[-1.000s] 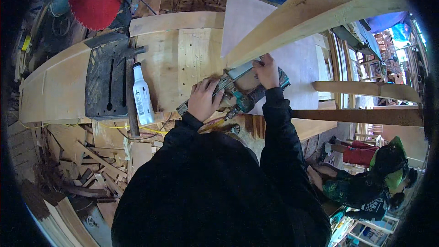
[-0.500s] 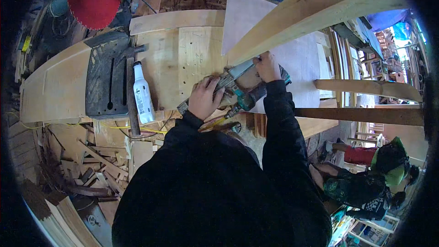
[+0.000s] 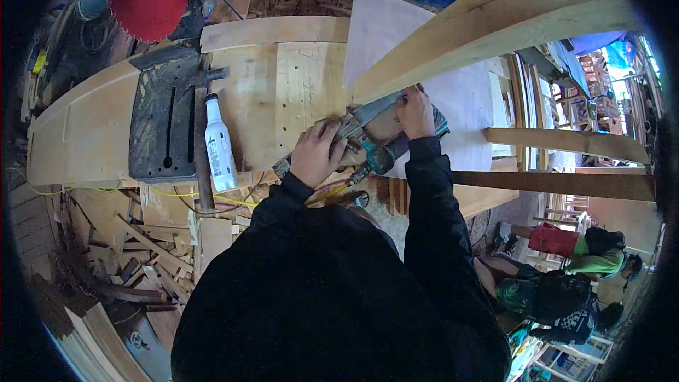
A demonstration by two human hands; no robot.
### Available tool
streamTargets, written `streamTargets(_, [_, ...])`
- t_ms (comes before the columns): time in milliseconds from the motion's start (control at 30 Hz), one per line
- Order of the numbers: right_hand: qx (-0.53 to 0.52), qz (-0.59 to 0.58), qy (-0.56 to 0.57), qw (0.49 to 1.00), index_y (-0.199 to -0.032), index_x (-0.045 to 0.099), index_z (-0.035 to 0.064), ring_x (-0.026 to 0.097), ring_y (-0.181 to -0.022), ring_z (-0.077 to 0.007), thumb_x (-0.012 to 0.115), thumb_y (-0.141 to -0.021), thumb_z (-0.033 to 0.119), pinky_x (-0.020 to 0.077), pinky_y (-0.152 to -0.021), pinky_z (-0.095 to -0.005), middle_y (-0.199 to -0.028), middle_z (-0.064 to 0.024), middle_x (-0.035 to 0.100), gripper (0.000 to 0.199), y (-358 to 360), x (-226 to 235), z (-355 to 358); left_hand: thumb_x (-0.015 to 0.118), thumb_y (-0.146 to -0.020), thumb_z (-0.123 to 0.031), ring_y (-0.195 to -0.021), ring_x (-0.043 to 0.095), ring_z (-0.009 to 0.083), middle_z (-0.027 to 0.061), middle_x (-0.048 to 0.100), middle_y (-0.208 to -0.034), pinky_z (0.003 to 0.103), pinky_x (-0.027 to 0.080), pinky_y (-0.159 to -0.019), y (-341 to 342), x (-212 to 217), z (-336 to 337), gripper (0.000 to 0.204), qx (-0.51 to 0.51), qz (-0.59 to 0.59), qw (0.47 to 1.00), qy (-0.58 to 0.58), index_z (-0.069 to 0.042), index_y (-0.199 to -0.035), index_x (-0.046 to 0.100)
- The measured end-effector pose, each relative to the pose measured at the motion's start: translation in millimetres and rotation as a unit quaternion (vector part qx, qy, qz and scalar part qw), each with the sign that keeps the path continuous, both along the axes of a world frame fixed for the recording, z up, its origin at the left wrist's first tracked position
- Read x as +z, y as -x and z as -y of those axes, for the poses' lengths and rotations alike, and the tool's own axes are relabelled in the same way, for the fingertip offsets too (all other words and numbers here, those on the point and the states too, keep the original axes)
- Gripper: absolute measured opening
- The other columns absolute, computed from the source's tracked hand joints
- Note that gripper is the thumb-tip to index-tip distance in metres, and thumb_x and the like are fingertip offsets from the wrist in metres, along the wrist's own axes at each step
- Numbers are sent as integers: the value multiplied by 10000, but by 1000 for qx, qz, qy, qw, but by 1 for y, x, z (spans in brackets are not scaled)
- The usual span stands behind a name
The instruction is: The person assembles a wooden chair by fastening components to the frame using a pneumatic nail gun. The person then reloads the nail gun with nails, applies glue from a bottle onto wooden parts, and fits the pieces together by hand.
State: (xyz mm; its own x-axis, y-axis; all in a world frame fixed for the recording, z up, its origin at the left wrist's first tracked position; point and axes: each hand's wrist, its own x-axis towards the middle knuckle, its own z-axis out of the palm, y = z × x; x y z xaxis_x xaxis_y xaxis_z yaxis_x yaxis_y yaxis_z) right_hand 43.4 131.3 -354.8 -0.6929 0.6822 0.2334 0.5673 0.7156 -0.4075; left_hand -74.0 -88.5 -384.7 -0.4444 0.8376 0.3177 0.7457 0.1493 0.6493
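Observation:
A worn grey and teal nail gun lies slantwise before me on the workbench, a yellow air hose running from its fitting. My left hand is closed over its grey left end, fingers curled across the top. At the other end, my right hand has its fingers pinched together beside the silvery magazine rail. Whatever those fingertips grip is too small and hidden to make out. Left of my hands, a white bottle with a dark cap stands on the bench.
A long timber beam slants across the upper right, close above my right hand. A red circular saw blade hangs at upper left, near a dark slotted metal plate. Wood offcuts litter the lower left. Two people are at lower right.
My right hand has shifted very slightly, its fingers still pinched by the rail. My left hand stays on the nail gun. The people at lower right have moved a little.

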Motion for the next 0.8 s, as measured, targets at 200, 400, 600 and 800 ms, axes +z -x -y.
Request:
streamTargets(200, [-4,-40,-24,999,-973,598,15,563,-864,-411,546,-708,30,483,-744,-471,-926,-218,580,270,-2,-7,-3,576,-828,-247,-911,559,364,171,541,-1080,438,459,-799,0,-6,1,393,-2,5,1000,5,-16,-1143,537])
streamTargets(400, [-22,78,-152,985,-786,633,58,559,-815,-363,585,-701,147,474,-671,-449,-856,-166,572,133,-5,-8,-6,582,-825,-251,-939,552,358,170,531,-1098,433,456,-816,0,-7,1,401,-6,19,1000,11,-21,-1150,536])
streamTargets(600, [-44,63,-66,995,-748,675,93,574,-843,-339,576,-698,192,466,-726,-444,-892,-151,582,149,-2,-13,-16,577,-832,-267,-950,549,361,177,526,-1102,428,455,-826,0,-4,0,413,-5,14,1000,13,-16,-1156,536])
streamTargets(800, [-10,117,-8,993,-826,702,115,566,-927,-324,591,-676,213,440,-839,-416,-950,-145,605,211,-6,-16,-35,579,-828,-256,-930,556,367,180,526,-1096,426,470,-798,0,-4,-1,405,5,-8,1000,26,-13,-1150,537])
